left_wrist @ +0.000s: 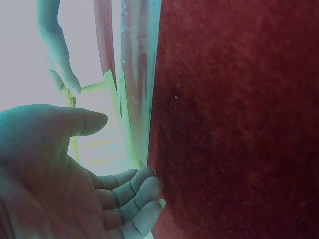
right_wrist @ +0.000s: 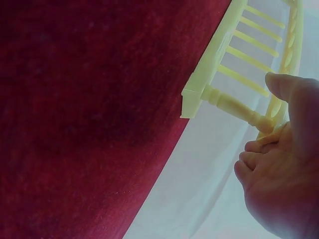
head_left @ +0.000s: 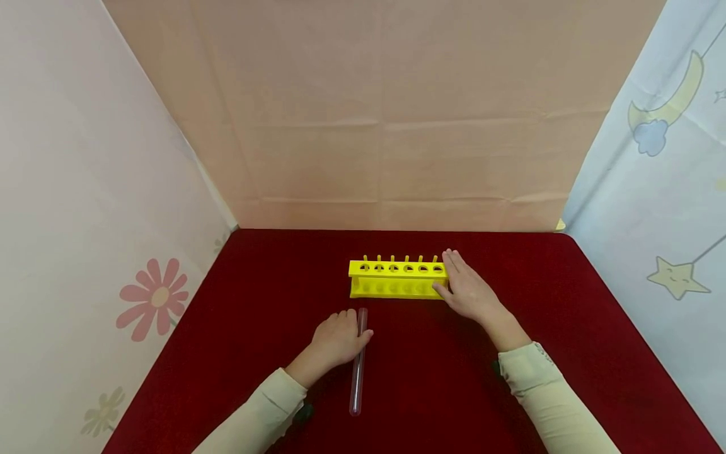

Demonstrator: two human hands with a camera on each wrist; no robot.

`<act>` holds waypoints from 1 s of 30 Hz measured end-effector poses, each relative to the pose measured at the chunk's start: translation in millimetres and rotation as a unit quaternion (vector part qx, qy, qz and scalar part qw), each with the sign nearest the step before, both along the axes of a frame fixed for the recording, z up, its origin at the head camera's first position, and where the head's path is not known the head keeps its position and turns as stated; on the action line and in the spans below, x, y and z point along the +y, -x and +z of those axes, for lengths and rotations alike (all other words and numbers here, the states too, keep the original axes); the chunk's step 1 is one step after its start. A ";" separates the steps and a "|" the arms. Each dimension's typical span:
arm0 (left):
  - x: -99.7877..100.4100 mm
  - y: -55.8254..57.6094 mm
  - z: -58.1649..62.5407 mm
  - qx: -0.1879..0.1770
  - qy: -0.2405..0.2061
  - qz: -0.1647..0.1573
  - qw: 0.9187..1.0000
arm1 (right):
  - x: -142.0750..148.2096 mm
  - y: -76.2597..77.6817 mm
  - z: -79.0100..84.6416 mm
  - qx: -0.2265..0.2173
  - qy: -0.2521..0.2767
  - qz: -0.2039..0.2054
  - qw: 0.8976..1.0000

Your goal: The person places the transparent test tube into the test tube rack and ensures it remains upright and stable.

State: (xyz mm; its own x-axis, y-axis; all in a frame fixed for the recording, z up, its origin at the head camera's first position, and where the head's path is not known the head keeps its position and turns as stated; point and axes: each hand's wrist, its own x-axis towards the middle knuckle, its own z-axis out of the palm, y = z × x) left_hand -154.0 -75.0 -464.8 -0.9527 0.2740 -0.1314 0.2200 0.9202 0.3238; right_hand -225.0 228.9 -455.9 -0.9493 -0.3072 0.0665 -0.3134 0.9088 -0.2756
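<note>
A clear test tube point(head_left: 357, 384) lies lengthwise on the dark red tabletop, in front of a yellow test tube rack point(head_left: 397, 293). My left hand point(head_left: 336, 339) is over the tube's upper part, thumb across it in the head view. In the left wrist view the thumb and loosely bent fingers of the left hand point(left_wrist: 65, 164) stand apart, with the test tube point(left_wrist: 137, 74) just past the fingertips. My right hand point(head_left: 471, 293) holds the rack's right end, thumb at the front. The right wrist view shows the fingers point(right_wrist: 251, 157) against the end of the rack's top plate.
The rack stands upright, its row of holes facing up and its pegs point(head_left: 392, 258) along the back. A beige cloth point(head_left: 374, 157) hangs behind the table point(head_left: 272, 265). Patterned cloths hang at the left point(head_left: 102, 189) and right point(head_left: 652, 208).
</note>
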 end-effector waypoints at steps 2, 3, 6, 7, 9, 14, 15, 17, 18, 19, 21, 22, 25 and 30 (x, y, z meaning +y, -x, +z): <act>0.3 0.6 -0.5 -0.007 -0.006 0.005 1.000 | -0.7 -0.3 -0.6 0.002 -0.001 0.001 1.000; 0.5 0.6 -0.4 -0.011 -0.012 0.008 1.000 | -1.0 -0.5 -1.1 0.003 -0.002 0.001 1.000; 1.4 0.4 -0.4 -0.021 -0.024 0.017 0.999 | -1.7 -0.9 -2.4 0.007 -0.005 0.001 1.000; 1.7 0.2 -0.5 -0.024 -0.026 0.019 0.999 | -1.8 -1.1 -2.8 0.008 -0.005 0.000 1.000; 2.3 -0.1 -1.0 -0.028 -0.029 0.021 0.999 | -2.0 -1.7 -3.4 0.010 -0.006 -0.001 1.000; 3.3 -0.4 -2.8 -0.036 -0.036 0.021 0.998 | -2.5 -3.5 -4.4 0.019 -0.004 -0.001 1.000; 3.5 -0.4 -3.3 -0.037 -0.038 0.021 0.998 | -2.5 -3.7 -4.6 0.021 -0.005 -0.002 1.000; 3.9 -0.2 -4.1 -0.040 -0.042 0.023 0.998 | -2.5 -3.9 -5.0 0.023 -0.005 -0.002 1.000; 4.3 0.0 -5.1 -0.042 -0.042 0.023 0.998 | -2.4 -3.8 -5.2 0.024 -0.005 -0.002 1.000; 4.7 0.3 -6.1 -0.044 -0.043 0.024 0.998 | -2.2 -3.8 -5.3 0.025 -0.004 -0.002 1.000; 5.5 0.9 -7.7 -0.048 -0.042 0.024 0.998 | -2.0 -3.5 -5.6 0.028 -0.004 -0.001 1.000; 6.0 1.2 -8.3 -0.050 -0.042 0.024 0.998 | -2.0 -3.3 -5.5 0.029 -0.003 0.000 1.000; 7.4 2.8 -9.2 -0.051 -0.043 0.024 0.997 | -1.9 -3.4 -5.2 0.033 -0.001 0.000 0.999; 9.1 7.4 -11.9 -0.047 -0.035 0.022 0.998 | -1.5 -3.2 -6.0 0.037 -0.001 -0.002 0.999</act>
State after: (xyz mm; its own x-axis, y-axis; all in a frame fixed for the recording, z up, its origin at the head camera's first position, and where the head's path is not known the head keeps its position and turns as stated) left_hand -161.4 -65.9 -476.7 -0.9485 0.2443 -0.2018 0.1462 0.9024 0.4053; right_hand -221.8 227.4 -461.8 -0.9428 -0.3042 0.1360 -0.3298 0.9103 -0.2501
